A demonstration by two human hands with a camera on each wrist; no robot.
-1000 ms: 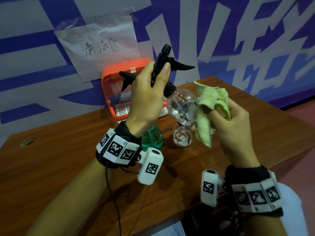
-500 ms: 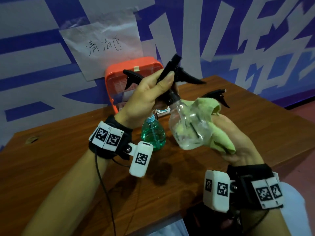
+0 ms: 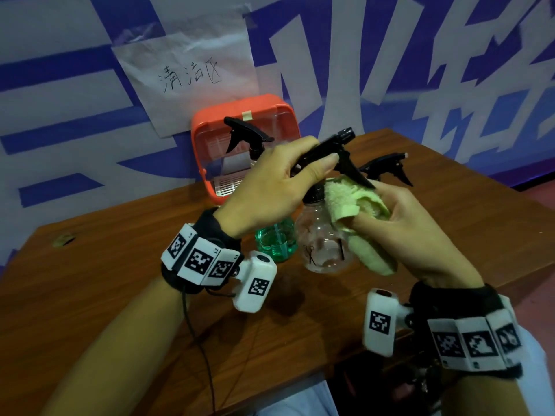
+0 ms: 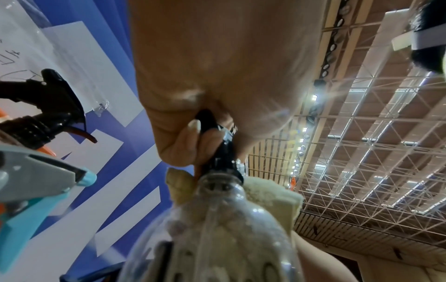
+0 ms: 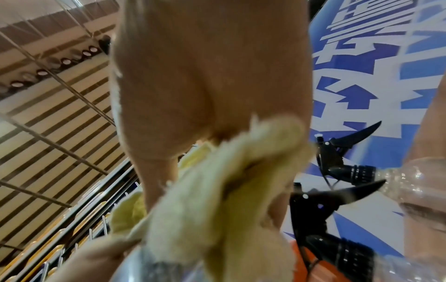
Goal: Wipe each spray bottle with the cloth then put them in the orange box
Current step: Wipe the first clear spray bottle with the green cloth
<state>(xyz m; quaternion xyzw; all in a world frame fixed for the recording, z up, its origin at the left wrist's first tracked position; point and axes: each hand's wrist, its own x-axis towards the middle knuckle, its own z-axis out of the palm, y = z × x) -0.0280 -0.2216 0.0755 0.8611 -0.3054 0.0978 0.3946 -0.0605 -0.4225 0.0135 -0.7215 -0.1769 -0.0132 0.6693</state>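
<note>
My left hand (image 3: 279, 187) grips the black trigger head of a clear spray bottle (image 3: 318, 244) held above the table. My right hand (image 3: 402, 223) holds a pale green cloth (image 3: 357, 205) pressed against the bottle's shoulder and right side. In the left wrist view the clear bottle (image 4: 224, 229) points at the camera with the cloth (image 4: 270, 196) behind its neck. A green spray bottle (image 3: 276, 241) stands behind my left wrist. Another black trigger head (image 3: 387, 166) shows behind my right hand. The orange box (image 3: 246, 145) stands at the back by the wall, with a black sprayer (image 3: 246, 136) in front of it.
The wooden table (image 3: 120, 280) runs to a near edge below my wrists and a right edge past my right hand. A paper sign (image 3: 186, 76) is taped to the blue and white wall. A cable hangs from my left wrist.
The clear bottle has tipped and come lower and nearer. My right hand has brought the cloth from beside the bottle onto its shoulder and neck.
</note>
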